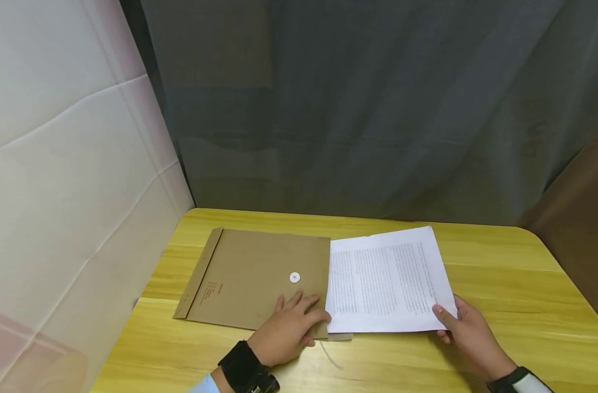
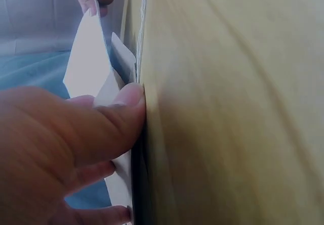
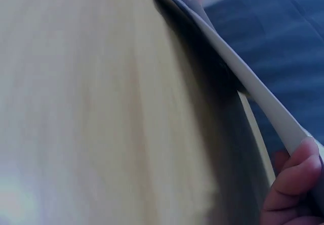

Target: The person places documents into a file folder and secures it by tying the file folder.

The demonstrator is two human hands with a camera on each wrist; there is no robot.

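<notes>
Brown kraft paper makes up the envelope (image 1: 259,278), which lies flat on the yellow wooden desk (image 1: 500,273) with its opening turned towards the sheets and its white string-button (image 1: 294,278) facing up. We see the left hand (image 1: 289,327) resting on the envelope's near corner by the mouth, fingers spread and fairly straight; judging by that, it is there to pin the envelope down so it cannot slide. In the left wrist view the thumb (image 2: 121,114) presses right at the edge where the white paper meets the brown, perhaps keeping the mouth accessible. The stack of printed sheets (image 1: 387,281) lies just beside the envelope, its left edge touching or slightly overlapping the opening; we cannot tell whether any of it is already inside. The right hand (image 1: 468,333) pinches the stack's near right corner, thumb on top and fingers beneath, and the right wrist view shows that corner lifted clear of the desk, which we judge lets the sheets be steered. A loose string (image 1: 330,355) trails on the desk near the left hand.
</notes>
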